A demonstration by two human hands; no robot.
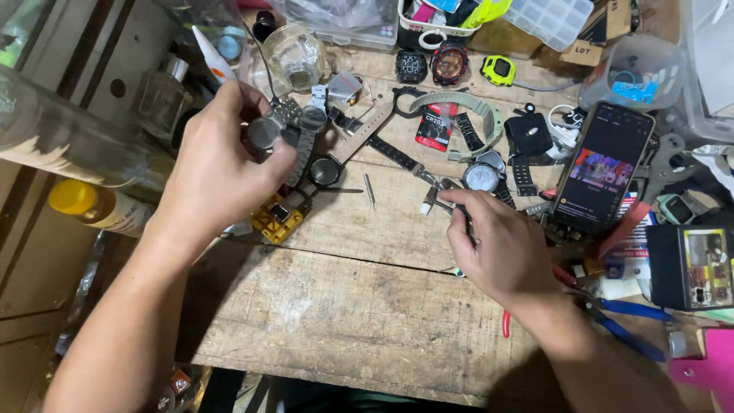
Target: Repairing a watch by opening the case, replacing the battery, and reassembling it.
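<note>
Okay: left hand [218, 172] clamped on metal-band watch [284, 126]; right hand [497, 245] pinching small tool [437, 191]. I'd hold the watch steady, tip square.

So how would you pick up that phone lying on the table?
Take the phone by its two long edges, coming down from above. It lies flat, screen up and a little tilted, so those thin sides are the only parts that fingers can pinch. Watch parts crowd its left side and tools its right, so a hand sliding in sideways would likely bump them.
</note>
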